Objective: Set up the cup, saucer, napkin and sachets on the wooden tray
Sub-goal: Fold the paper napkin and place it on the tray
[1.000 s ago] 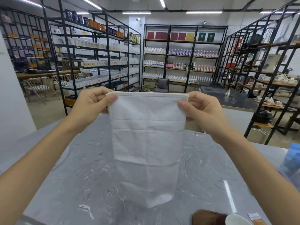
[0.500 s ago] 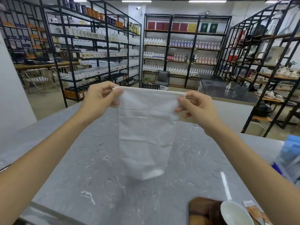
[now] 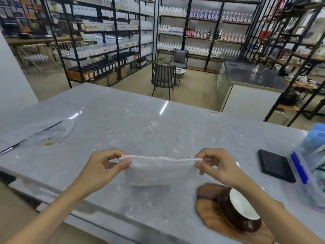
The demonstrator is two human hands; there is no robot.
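Above the bench [image 3: 158, 120], left hand [image 3: 103, 166] and right hand [image 3: 218, 164] pinch the limp, light napkin [image 3: 158, 171] at its top corners.

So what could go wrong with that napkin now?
The white napkin is pinched only at its top corners by the left hand and right hand, so it might slip or unfold. The right forearm passes just above the brown cup on the wooden tray, so a careless move could knock it.

Both forearms are bare (no sleeves, rings or watch visible).
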